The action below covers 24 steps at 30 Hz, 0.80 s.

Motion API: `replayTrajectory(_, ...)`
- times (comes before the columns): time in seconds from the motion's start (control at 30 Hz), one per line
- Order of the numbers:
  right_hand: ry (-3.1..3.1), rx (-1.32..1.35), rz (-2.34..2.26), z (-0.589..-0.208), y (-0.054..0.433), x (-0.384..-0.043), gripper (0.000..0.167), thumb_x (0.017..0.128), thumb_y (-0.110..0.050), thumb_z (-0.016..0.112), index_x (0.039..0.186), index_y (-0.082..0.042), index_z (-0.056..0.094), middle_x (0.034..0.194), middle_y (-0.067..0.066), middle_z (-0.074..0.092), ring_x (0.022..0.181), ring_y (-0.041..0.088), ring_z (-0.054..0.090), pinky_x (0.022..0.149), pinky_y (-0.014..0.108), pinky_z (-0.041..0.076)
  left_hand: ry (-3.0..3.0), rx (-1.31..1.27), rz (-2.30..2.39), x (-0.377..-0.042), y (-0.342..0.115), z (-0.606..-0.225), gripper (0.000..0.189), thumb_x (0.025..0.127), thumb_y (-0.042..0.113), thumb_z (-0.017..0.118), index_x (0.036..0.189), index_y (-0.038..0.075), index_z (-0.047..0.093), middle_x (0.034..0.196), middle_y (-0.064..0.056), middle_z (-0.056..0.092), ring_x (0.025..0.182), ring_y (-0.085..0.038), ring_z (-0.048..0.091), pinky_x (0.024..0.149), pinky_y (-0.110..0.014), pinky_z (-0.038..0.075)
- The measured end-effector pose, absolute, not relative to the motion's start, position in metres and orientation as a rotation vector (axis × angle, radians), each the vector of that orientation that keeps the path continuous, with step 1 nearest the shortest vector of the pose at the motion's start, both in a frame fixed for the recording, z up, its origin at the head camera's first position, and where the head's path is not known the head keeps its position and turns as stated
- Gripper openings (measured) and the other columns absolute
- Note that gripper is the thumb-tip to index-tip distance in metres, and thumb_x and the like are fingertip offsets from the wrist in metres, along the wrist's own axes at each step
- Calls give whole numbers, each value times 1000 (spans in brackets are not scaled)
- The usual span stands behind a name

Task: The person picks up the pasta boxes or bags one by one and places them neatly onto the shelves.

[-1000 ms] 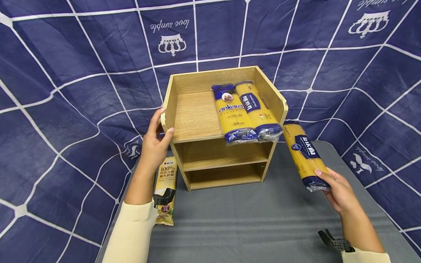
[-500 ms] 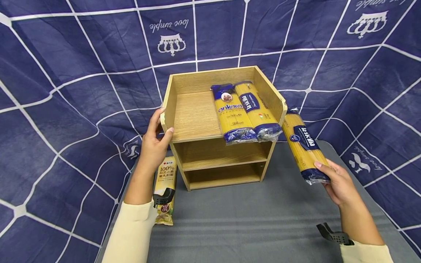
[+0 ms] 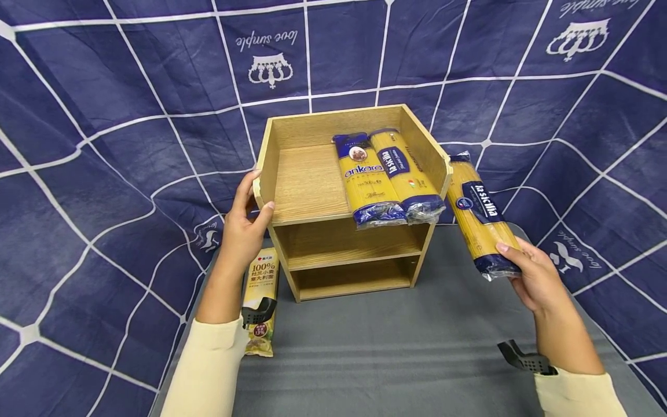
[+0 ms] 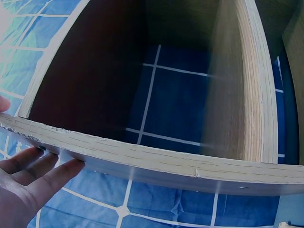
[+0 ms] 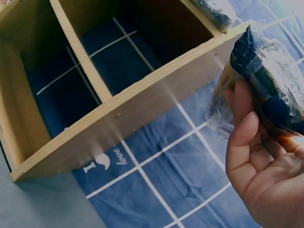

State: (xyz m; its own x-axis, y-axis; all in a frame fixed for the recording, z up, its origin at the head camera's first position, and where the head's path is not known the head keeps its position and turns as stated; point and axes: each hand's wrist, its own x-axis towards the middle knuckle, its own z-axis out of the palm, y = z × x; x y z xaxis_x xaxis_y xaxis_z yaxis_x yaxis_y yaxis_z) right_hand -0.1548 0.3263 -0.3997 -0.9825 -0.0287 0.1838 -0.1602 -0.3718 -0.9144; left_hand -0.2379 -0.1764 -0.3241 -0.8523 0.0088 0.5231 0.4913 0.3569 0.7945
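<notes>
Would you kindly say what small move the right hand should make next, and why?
Probably lift the held pack over the shelf unit's side wall: the right hand grips it outside, while another la sicilia pack lies just inside.

Navy fabric (image 3: 344, 52) hung round left, back and right of head view, crossed by white grid lines (image 3: 308, 52); folds (image 3: 125, 145) rippling at left. Upside-down "love simple" lettering (image 3: 267, 39) and white crown (image 3: 270, 62) upper centre-left; second crown (image 3: 581, 33) upper right. Grey tabletop (image 3: 396, 324), faint creases (image 3: 417, 351), lower centre. Left wrist view: light (image 4: 4, 21) washes out upper-left corner
</notes>
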Motion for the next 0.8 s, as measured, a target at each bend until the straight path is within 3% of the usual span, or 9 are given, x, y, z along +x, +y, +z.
replayTrajectory(0.8, -1516, 439, 2509, -359, 314, -154, 35, 103, 5, 37, 120, 1, 68, 95, 8, 76, 82, 14, 74, 69, 23, 59, -2205, -428, -1475, -237, -177, -324, 61, 100, 15, 61, 152, 38, 40, 136, -9, 63, 117, -18, 58, 86, -22, 49)
